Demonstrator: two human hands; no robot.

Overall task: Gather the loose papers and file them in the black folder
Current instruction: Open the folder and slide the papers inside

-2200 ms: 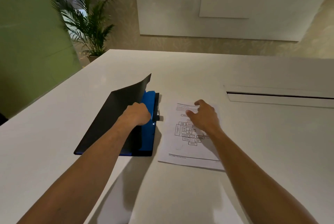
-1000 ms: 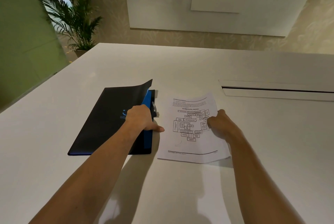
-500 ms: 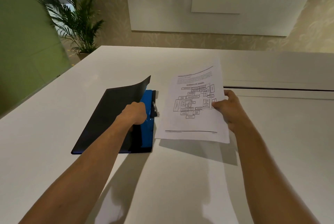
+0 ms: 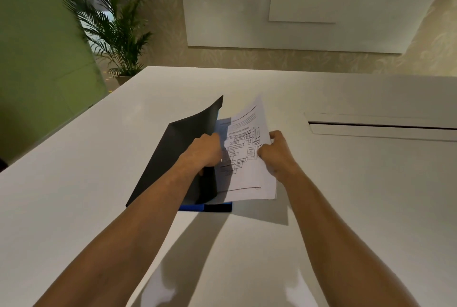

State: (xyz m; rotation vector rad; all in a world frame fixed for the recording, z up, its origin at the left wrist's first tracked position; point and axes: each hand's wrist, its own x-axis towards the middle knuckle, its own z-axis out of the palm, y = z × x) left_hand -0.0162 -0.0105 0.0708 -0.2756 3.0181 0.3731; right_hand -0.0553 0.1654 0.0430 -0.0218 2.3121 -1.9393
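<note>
- My left hand [image 4: 205,152] pinches the free edge of the black folder [image 4: 173,158] cover and holds it lifted, so the folder gapes open toward the right.
- My right hand [image 4: 275,152] is closed on the right edge of the papers [image 4: 247,158], thumb on top, fingers underneath and out of sight.
- The papers hang tilted just right of the open cover, their left edge already over the folder's blue inside [image 4: 191,207]; I cannot tell whether that edge touches it.
- What the next move turns on, as I judge it: the folder lies to the left of the papers, and both have their long axis running away from me, so the sheets only need to slide left and drop flat under the raised cover.
- My left hand is the nearer one to the folder; the right carries the load.
- The surface [image 4: 346,207] is white and bare around the work, with a long slot [image 4: 380,126] set into it well to the right.
- Beyond it stand a potted palm [image 4: 113,29], a green wall [image 4: 37,46] on the left and pale panels [image 4: 296,2] ahead.
</note>
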